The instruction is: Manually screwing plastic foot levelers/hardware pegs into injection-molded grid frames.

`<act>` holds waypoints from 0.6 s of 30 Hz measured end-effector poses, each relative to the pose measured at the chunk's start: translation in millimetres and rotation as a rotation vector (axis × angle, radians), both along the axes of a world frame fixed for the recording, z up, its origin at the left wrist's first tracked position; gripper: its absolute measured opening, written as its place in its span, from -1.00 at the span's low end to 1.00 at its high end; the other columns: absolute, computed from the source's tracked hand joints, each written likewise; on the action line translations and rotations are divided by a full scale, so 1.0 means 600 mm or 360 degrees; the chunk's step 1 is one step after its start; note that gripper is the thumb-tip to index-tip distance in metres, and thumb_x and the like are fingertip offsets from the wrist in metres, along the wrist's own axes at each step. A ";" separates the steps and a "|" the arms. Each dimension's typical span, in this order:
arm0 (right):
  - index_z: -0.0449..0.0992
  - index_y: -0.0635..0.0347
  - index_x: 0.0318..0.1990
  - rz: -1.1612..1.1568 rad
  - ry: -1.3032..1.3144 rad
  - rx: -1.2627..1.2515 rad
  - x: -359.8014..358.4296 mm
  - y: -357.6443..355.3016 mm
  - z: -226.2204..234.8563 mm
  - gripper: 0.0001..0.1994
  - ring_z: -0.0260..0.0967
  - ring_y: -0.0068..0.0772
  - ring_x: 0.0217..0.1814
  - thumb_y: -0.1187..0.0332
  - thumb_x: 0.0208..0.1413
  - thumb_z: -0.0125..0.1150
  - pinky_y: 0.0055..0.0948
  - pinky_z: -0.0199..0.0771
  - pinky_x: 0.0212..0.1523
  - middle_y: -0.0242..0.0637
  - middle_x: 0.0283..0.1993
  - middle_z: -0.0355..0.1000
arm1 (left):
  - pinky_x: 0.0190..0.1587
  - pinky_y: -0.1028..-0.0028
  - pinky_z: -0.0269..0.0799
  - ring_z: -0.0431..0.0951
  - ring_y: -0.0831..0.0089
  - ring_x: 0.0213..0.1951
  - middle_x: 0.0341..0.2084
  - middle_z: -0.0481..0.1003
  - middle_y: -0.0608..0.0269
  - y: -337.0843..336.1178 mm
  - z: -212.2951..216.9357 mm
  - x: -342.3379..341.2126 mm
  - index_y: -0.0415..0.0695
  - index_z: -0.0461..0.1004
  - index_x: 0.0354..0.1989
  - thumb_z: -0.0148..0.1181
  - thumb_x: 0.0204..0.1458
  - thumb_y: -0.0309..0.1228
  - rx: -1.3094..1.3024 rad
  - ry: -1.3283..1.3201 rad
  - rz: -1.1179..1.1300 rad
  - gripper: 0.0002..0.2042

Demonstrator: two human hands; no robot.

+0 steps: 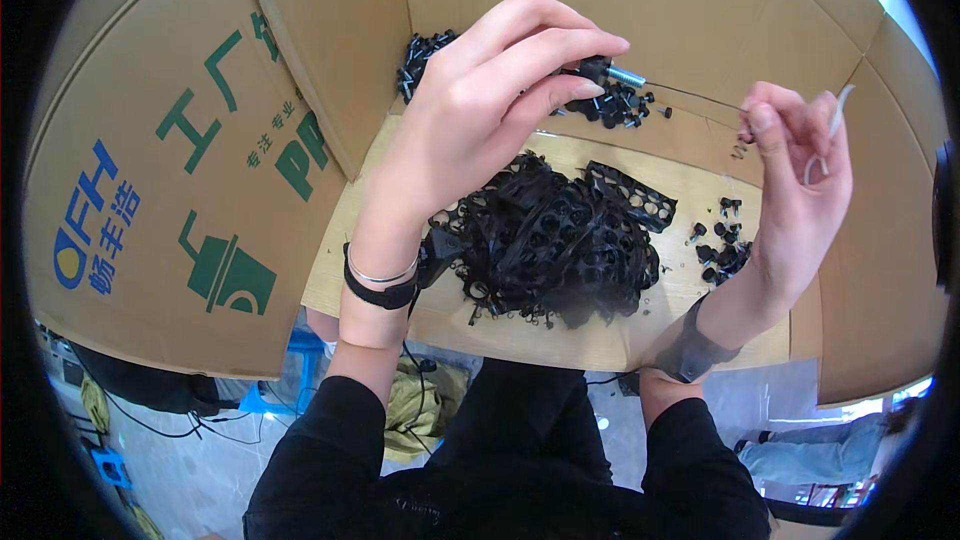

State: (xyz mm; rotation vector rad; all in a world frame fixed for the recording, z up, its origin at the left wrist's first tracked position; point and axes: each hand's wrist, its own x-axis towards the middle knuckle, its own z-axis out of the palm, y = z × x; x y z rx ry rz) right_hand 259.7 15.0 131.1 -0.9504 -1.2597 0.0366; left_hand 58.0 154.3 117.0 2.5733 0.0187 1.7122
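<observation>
1. Black sleeves fill the lower centre of the frame.
2. Left hand [470, 110], upper centre, has its fingers pinching a black-capped screw [608, 70].
3. Right hand [795, 170], right of centre, has its fingers closed on one thin wire [700, 95].
4. Cardboard walls [330, 40] hem the counter [560, 335]; one tangled black pile [560, 240] crowds its centre.

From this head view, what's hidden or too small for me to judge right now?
- Head of the black screw part: covered by the left hand fingertips; only its silver thread shows.
- Thin wire: its end vanishes inside the right hand pinch.
- Loose black parts beside the tangled black plastic frames: too small to tell shapes.
- Cardboard walls: cut off by the fisheye rim.
</observation>
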 end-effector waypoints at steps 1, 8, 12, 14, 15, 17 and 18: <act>0.20 0.14 -0.42 -0.0022 0.0034 0.0056 0.003 -0.003 0.002 -0.71 0.44 -0.51 -0.27 0.57 0.11 0.27 -0.55 0.49 -0.17 -0.10 -0.25 0.52 | -0.30 0.52 0.51 0.55 0.44 -0.29 -0.26 0.51 0.18 -0.003 0.001 0.002 -0.22 0.59 -0.13 0.25 -0.09 -0.68 -0.0052 -0.0009 -0.0059 -0.70; 0.20 0.15 -0.49 -0.0231 0.0007 0.0116 0.009 0.001 0.004 -0.68 0.40 -0.53 -0.28 0.57 0.11 0.28 -0.53 0.47 -0.15 -0.10 -0.24 0.52 | -0.27 0.56 0.55 0.53 0.48 -0.30 -0.27 0.49 0.22 0.001 -0.003 -0.007 -0.21 0.58 -0.11 0.30 -0.10 -0.66 -0.0111 -0.0023 0.0212 -0.69; 0.23 0.16 -0.50 -0.0498 -0.0034 0.0202 0.043 -0.008 0.005 -0.70 0.41 -0.52 -0.30 0.55 0.10 0.30 -0.52 0.48 -0.16 -0.13 -0.23 0.53 | -0.22 0.57 0.57 0.54 0.50 -0.28 -0.26 0.48 0.25 0.006 0.001 -0.016 -0.22 0.58 -0.11 0.30 -0.09 -0.67 -0.0141 0.0060 0.0152 -0.69; 0.25 0.17 -0.50 -0.0579 0.0043 0.0308 0.058 -0.011 0.006 -0.71 0.44 -0.49 -0.27 0.57 0.11 0.29 -0.51 0.50 -0.16 -0.12 -0.22 0.54 | -0.20 0.55 0.59 0.54 0.50 -0.25 -0.28 0.49 0.27 0.002 0.003 -0.018 -0.24 0.58 -0.14 0.30 -0.06 -0.65 -0.0448 0.0008 -0.0136 -0.74; 0.23 0.18 -0.50 -0.0675 -0.0002 0.0225 0.061 -0.010 0.005 -0.70 0.47 -0.46 -0.23 0.57 0.10 0.28 -0.48 0.52 -0.13 -0.11 -0.18 0.54 | -0.20 0.55 0.59 0.54 0.50 -0.25 -0.28 0.49 0.27 0.001 0.002 -0.017 -0.24 0.58 -0.14 0.30 -0.06 -0.65 -0.0449 0.0005 -0.0137 -0.74; 0.20 0.17 -0.51 -0.0535 -0.0103 -0.0046 0.052 -0.015 0.004 -0.68 0.48 -0.44 -0.21 0.59 0.09 0.28 -0.47 0.53 -0.11 -0.08 -0.14 0.54 | -0.15 0.52 0.60 0.58 0.45 -0.20 -0.25 0.52 0.22 -0.001 0.002 -0.010 -0.29 0.54 -0.12 0.27 0.00 -0.64 -0.0522 0.0002 -0.0201 -0.76; 0.16 0.16 -0.51 -0.0387 -0.0199 -0.0314 0.040 -0.015 0.006 -0.66 0.48 -0.42 -0.18 0.60 0.08 0.28 -0.46 0.53 -0.09 -0.04 -0.11 0.54 | -0.15 0.52 0.60 0.58 0.45 -0.20 -0.25 0.52 0.22 -0.006 0.000 -0.006 -0.29 0.54 -0.12 0.27 0.00 -0.64 -0.0519 0.0004 -0.0201 -0.76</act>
